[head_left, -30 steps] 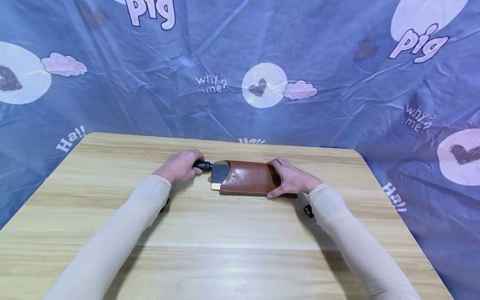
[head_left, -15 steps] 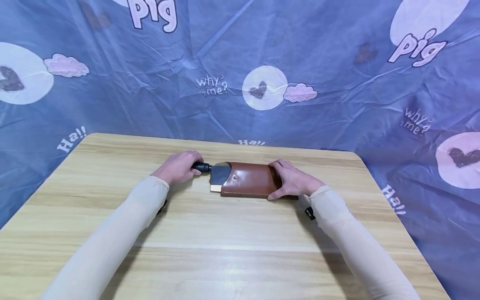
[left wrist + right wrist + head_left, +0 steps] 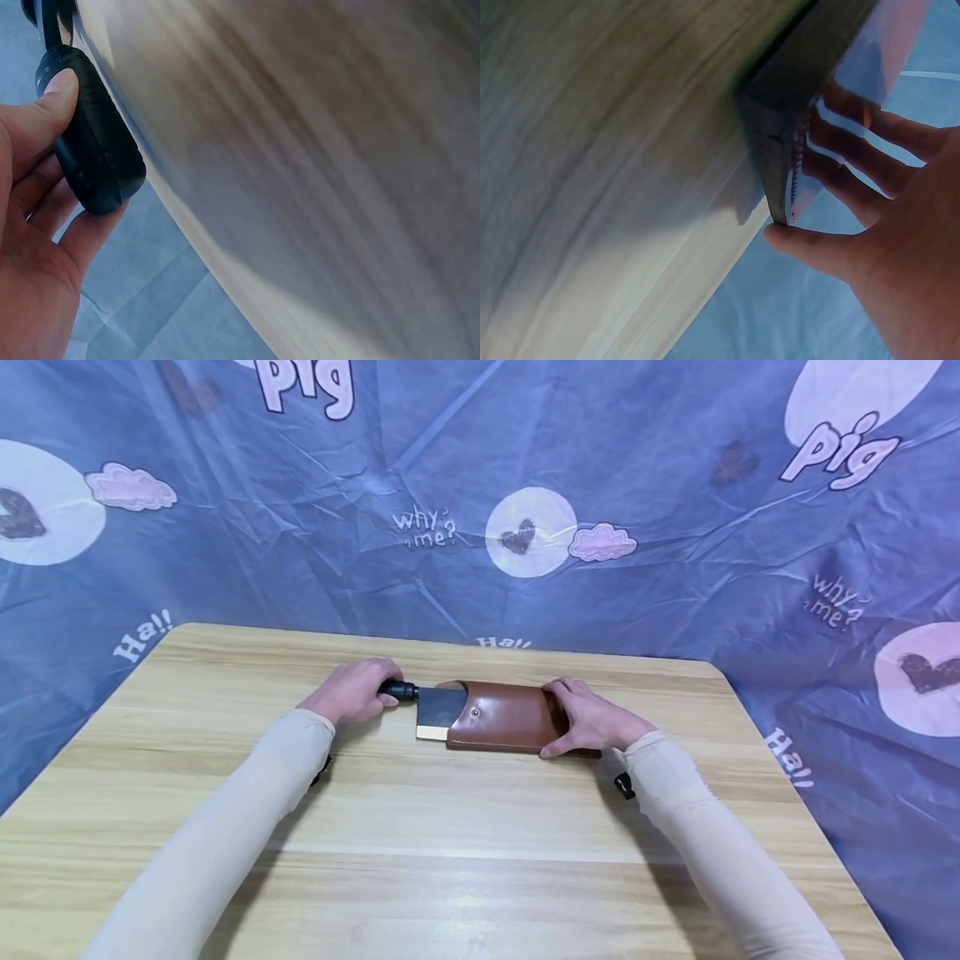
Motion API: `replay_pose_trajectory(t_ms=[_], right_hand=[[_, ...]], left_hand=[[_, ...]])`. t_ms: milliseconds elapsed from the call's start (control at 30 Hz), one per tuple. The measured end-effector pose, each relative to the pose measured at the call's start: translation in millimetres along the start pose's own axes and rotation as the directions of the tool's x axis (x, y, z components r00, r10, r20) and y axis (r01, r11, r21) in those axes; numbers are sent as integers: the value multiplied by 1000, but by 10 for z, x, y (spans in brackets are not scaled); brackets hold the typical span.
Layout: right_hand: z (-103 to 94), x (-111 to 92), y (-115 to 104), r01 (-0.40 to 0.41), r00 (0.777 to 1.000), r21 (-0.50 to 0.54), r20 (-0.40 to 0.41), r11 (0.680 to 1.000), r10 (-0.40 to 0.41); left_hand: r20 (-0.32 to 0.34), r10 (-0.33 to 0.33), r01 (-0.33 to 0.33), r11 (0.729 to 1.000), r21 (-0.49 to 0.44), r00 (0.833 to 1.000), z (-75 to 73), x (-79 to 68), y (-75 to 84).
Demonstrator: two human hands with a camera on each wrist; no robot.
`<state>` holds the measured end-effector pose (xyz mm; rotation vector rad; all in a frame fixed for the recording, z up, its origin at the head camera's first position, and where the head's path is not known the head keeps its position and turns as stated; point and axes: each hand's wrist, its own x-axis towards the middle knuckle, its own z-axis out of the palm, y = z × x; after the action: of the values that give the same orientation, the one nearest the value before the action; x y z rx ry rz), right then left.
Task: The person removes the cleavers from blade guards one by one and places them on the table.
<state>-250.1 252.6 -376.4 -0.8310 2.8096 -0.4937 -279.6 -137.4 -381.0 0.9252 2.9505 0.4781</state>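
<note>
A cleaver lies flat near the table's far side, partly inside a brown leather sheath (image 3: 510,717). Its dark blade (image 3: 438,708) with a bright lower edge shows at the sheath's left mouth; the rest is hidden inside. My left hand (image 3: 358,690) grips the black handle (image 3: 400,691), and in the left wrist view the thumb (image 3: 61,90) presses along that handle. My right hand (image 3: 596,718) holds the sheath's right end across its width, thumb on the near edge and fingers at the far edge. In the right wrist view the thumb touches the stitched edge (image 3: 787,184).
A wood-grain table (image 3: 450,860) spreads under both forearms. Behind it hangs a blue printed cloth (image 3: 450,460) that meets the table's far edge. A metal snap stud (image 3: 476,712) sits on the sheath near its mouth.
The handle and blade have slid slightly left and the sheath slightly right, so more blade shows at the mouth. Both hands keep their hold.
</note>
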Motion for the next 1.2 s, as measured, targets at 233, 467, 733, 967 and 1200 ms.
replay_pose_trajectory(t_ms=[233, 467, 733, 967, 1200], right_hand=[[4, 8, 4, -19, 999, -9, 26, 1000, 20], [9, 2, 5, -14, 1000, -20, 20, 1000, 15], [-7, -4, 19, -6, 1000, -24, 11, 1000, 6], [-15, -18, 3, 6, 1000, -8, 6, 1000, -6], [-10, -21, 10, -10, 1000, 1, 15, 1000, 10]], left_hand=[[2, 1, -1, 1000, 4, 1000, 3, -15, -21], [3, 5, -5, 1000, 7, 1000, 8, -24, -11], [10, -2, 3, 1000, -18, 1000, -6, -13, -14], [23, -12, 13, 1000, -16, 1000, -9, -15, -17], [22, -18, 19, 999, -35, 1000, -8, -32, -15]])
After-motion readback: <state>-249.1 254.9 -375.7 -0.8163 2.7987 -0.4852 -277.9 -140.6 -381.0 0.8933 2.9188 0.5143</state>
